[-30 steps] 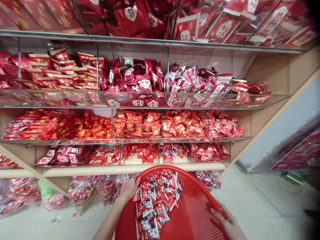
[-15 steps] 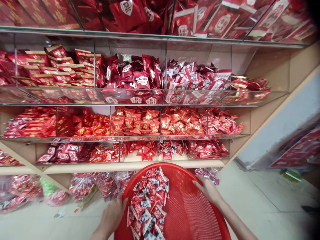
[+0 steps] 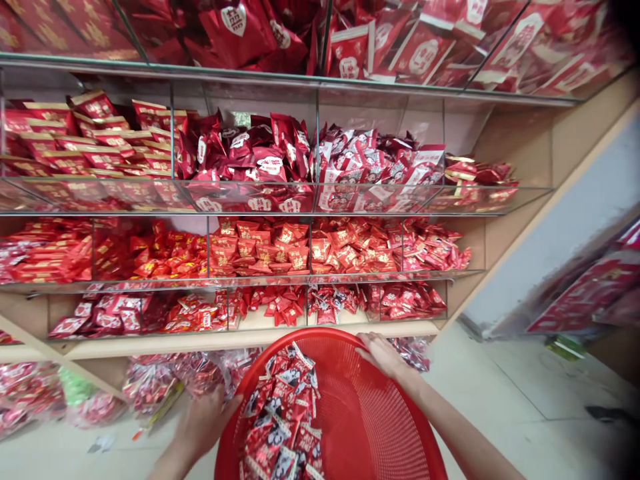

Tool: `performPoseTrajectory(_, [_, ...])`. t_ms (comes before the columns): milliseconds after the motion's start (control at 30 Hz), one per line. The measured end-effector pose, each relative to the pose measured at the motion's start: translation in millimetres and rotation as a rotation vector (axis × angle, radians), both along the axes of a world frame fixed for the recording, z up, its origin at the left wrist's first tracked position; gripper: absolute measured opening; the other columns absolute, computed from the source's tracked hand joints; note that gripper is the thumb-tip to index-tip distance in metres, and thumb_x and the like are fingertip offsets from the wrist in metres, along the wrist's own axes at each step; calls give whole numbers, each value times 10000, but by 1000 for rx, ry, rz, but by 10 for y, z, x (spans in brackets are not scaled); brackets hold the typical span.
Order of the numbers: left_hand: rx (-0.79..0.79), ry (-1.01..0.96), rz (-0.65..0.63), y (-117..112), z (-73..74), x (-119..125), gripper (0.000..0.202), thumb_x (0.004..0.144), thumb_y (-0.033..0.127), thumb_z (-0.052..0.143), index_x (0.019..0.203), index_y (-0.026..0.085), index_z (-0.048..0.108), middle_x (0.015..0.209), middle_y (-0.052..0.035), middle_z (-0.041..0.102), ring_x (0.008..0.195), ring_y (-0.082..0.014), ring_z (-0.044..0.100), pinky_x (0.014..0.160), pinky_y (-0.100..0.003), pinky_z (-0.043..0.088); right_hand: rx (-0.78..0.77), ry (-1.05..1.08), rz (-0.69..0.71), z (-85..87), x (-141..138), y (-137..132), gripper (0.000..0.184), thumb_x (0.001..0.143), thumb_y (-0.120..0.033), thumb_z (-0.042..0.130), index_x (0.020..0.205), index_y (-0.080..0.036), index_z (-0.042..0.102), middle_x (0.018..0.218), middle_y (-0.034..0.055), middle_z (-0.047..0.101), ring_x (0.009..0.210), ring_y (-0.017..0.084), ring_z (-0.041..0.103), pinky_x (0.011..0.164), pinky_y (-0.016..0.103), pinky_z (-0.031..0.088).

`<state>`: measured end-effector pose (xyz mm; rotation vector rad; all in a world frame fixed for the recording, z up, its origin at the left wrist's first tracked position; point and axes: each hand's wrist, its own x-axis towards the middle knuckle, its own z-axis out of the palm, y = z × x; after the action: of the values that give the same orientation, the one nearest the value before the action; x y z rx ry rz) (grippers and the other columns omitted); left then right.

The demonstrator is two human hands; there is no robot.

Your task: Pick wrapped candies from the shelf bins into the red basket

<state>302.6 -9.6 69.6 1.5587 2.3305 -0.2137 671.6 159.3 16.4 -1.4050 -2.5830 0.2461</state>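
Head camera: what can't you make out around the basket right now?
Head view:
- Red plastic basket: near rim cut off by the bottom edge.
- Lower wrapped packets: hidden by those on top.
- Right hand: underside of the grip hidden by the rim.
- Clear bags below the shelf: print blurred.

The red basket (image 3: 385,427) is going past the bottom edge.
The red packets (image 3: 585,287) on the right are looking blurry.

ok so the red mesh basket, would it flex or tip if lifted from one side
The red plastic mesh basket is probably light and a bit flexible, its wall being thin and perforated. The foil packets heap toward one side, so it would likely tip that way if held by the right hand alone.
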Motion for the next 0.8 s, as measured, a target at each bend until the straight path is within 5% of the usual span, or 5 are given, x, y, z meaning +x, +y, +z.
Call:
performPoseTrajectory(133, [124,-128,-134,625,-13,166,458,859,481,228,1020,171,524,992,-141,655,976,-270,599,789,-358,428,12,-8,-1,6,-20,-7,252,844,-302,432,1021,-175,557,938,114,620,912,228,554,836,307,376])
performPoseTrajectory(267, [212,-258,-210,1074,-265,418,443,868,461,213,983,181,536,979,-123,662,973,-246,602,794,-322,421,41,14,-21,-36,7,-5,247,846,-286,435,1041,-184,546,959,97,620,936,217,550,850,297,371])
performPoseTrajectory(533, [416,-508,-216,1266,-682,326,451,854,499,278,818,209,622,814,-22,690,819,-166,627,723,-204,403,112,163,-43,-37,20,-32,211,874,-294,397,980,-212,560,910,54,626,864,193,572,799,311,418])
performPoseTrajectory(667, [424,-561,-212,1298,-752,262,466,838,526,306,823,206,645,826,-8,694,821,-166,623,717,-195,401,355,343,-29,323,158,24,228,892,-276,358,991,-201,549,904,67,620,841,186,564,779,327,434])
performPoseTrajectory(800, [419,-565,-202,1310,-766,278,471,831,537,310,840,209,647,844,-15,694,846,-175,620,737,-204,404,667,486,-179,1121,533,262,243,867,-292,406,1043,-183,532,946,89,603,889,193,552,806,331,428])
